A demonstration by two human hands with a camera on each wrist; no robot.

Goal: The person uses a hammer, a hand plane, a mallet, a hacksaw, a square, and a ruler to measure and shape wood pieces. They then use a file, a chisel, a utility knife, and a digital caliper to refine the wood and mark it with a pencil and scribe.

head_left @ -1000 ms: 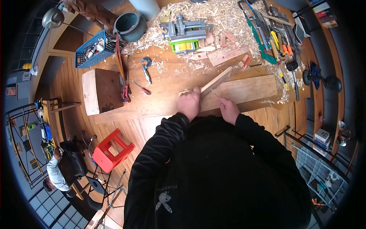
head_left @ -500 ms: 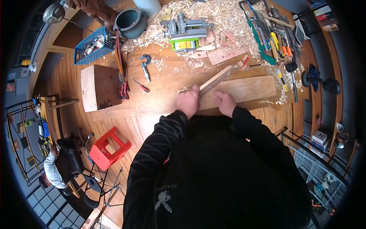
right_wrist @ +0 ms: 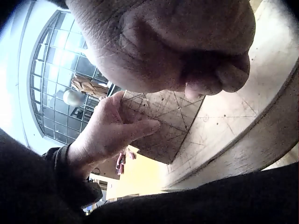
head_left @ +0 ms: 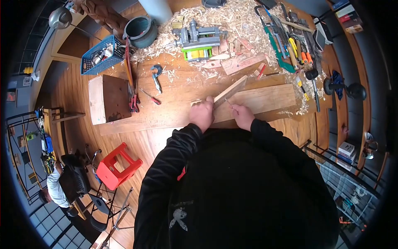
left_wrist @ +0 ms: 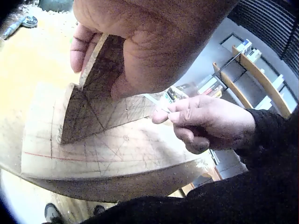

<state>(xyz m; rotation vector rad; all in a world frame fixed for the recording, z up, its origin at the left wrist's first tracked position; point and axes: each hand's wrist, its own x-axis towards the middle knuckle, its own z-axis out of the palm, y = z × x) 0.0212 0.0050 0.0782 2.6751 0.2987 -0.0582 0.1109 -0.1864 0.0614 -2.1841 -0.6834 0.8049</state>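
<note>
My left hand grips a narrow wooden piece that stands on edge over a long flat board. In the left wrist view the piece is marked with pencil lines, and the board under it carries a grid and a red line. My right hand pinches a thin, pale-tipped tool beside the piece's face; its type is unclear. In the right wrist view the left thumb lies along the lined piece, while the right hand has curled fingers above it.
Wood shavings, a vise and red-marked offcuts lie beyond the board. A clamp, a screwdriver and a wooden box are at left. Several tools lie at back right. A red stool stands on the floor; a person sits far left.
The head view has shifted slightly. Both hands keep their hold on the wooden piece and the thin tool, with the right hand making only small movements beside the piece.
</note>
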